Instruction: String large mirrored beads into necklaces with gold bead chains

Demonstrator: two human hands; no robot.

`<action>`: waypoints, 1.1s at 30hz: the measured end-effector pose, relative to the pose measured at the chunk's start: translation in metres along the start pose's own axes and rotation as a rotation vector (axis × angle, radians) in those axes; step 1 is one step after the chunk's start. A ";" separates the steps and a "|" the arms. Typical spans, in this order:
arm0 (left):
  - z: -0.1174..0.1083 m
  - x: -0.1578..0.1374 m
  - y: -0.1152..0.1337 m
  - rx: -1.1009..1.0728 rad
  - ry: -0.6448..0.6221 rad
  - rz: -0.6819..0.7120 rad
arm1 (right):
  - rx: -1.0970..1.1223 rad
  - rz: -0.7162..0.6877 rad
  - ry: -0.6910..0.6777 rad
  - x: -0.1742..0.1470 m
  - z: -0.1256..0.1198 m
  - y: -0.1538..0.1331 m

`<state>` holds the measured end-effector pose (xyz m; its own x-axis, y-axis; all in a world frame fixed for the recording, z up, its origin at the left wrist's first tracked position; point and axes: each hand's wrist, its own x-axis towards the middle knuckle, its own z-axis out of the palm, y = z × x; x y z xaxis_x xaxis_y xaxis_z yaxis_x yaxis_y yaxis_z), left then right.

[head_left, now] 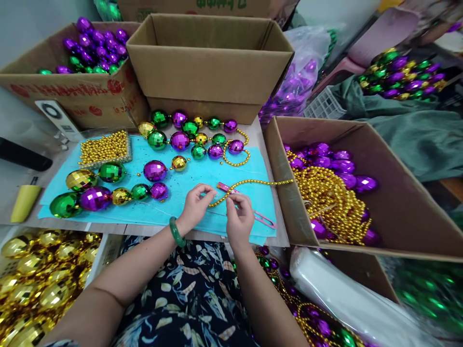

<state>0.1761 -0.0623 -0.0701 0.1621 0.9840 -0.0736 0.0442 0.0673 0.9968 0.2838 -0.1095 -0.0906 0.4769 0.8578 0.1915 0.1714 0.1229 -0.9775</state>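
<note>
My left hand [198, 205], with a green bangle [177, 232] at the wrist, is closed, its fingertips pinching the end of a gold bead string [249, 181]. That string runs right, over the edge of a cardboard box. Close beside it, my right hand [240, 217] has thumb and finger pressed together; what they hold is too small to make out. Under the hands lies a pink tool [266, 220], partly covered. To the left on the blue cloth [181, 214] is a row of large faceted beads, among them a purple bead [159, 191] and a green bead [66, 205].
A tray of small gold beads [104, 148] stands left of two finished-looking bead strands [180, 141]. Cardboard boxes [213, 72] line the back. The right box [398, 193] holds gold strings [333, 202] and purple beads. Large gold beads [39, 274] fill a bin at lower left.
</note>
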 end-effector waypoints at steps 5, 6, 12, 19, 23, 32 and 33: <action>0.001 -0.001 0.000 -0.112 -0.020 -0.089 | -0.270 -0.331 -0.015 -0.003 0.000 -0.001; 0.002 -0.002 0.001 -0.138 -0.032 -0.108 | -0.292 -0.349 -0.023 -0.002 0.000 -0.001; 0.004 -0.004 0.008 -0.250 -0.081 -0.197 | -0.304 -0.384 -0.022 0.004 -0.001 0.000; 0.005 -0.006 0.008 -0.266 -0.111 -0.225 | -0.192 -0.284 -0.038 0.006 -0.003 -0.004; 0.005 -0.006 0.005 -0.273 -0.121 -0.263 | -0.143 -0.199 -0.058 0.008 -0.001 -0.004; -0.003 -0.003 -0.001 -0.108 -0.148 -0.301 | 0.170 0.267 0.076 0.030 -0.017 0.015; -0.005 -0.003 -0.001 -0.093 -0.157 -0.296 | 0.157 0.264 0.059 0.033 -0.018 0.017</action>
<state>0.1705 -0.0644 -0.0702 0.3053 0.8829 -0.3567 0.0234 0.3675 0.9297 0.3180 -0.0883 -0.0988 0.5375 0.8403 -0.0710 -0.0986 -0.0210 -0.9949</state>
